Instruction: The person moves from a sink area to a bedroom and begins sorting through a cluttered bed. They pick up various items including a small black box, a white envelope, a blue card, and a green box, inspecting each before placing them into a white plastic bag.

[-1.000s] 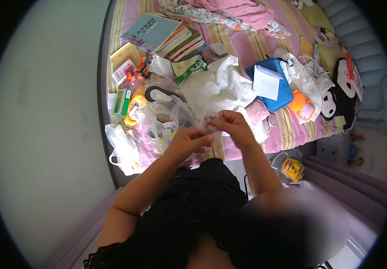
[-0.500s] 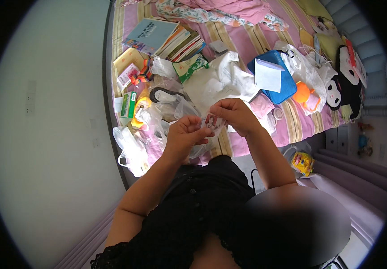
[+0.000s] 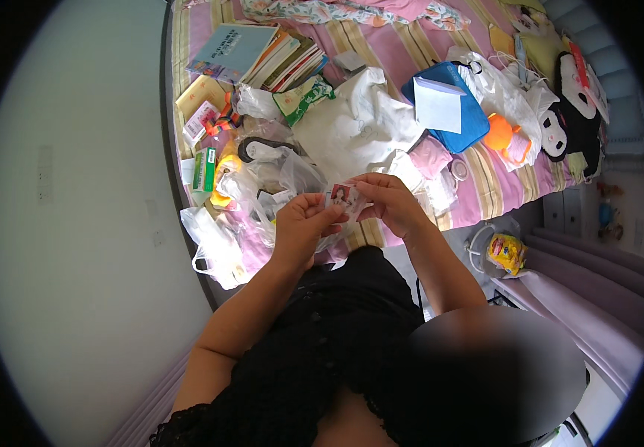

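Between my two hands is a small photo with a reddish picture, seemingly in a clear plastic sleeve. My left hand pinches its lower left side between thumb and fingers. On the other side, the fingertips of my right hand grip the upper right edge of the clear plastic. The photo is held above the near edge of the bed, just in front of a white cloth bag. Crumpled clear plastic bags lie beyond my left hand, with a dark-rimmed slipper among them.
A striped bed carries a stack of books, a green-and-white box, a blue case with a white envelope on it, and an orange toy. A plain wall stands at the left. A yellow packet sits low at the right.
The view has shifted slightly, so the bed's things sit higher and further left. My right hand has come lower against the plastic, and the photo faces up more fully.
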`<state>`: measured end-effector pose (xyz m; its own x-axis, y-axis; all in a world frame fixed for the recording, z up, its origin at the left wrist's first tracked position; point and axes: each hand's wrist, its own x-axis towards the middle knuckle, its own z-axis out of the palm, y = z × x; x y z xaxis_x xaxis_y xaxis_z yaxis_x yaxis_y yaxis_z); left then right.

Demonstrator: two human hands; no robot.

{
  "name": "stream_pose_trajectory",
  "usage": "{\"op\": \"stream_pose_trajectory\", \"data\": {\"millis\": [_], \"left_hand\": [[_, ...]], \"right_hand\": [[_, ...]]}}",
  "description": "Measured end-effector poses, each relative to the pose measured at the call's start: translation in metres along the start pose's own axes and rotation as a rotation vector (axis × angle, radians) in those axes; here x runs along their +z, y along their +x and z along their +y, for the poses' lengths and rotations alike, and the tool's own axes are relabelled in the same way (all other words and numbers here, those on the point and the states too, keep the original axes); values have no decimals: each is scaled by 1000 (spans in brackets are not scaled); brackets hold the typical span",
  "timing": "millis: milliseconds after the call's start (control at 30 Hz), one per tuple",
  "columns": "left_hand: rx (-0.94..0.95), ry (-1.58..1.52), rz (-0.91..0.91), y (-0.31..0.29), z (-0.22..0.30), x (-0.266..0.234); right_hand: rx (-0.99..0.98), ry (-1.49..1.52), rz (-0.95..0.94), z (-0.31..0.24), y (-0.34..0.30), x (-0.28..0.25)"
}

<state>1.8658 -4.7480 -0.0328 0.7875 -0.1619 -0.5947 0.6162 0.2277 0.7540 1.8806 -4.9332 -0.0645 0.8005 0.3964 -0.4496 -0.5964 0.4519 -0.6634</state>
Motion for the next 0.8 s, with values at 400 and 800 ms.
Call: {"op": "stream_pose_trajectory", "data": {"millis": [400,800], "left_hand": [[-256,259,-40,41,-54,-32],[-351,286,42,27,-60,-87]], "right_hand": [[-36,-391,325,92,20,-56],[453,450,1091,258,27,-271]]}}
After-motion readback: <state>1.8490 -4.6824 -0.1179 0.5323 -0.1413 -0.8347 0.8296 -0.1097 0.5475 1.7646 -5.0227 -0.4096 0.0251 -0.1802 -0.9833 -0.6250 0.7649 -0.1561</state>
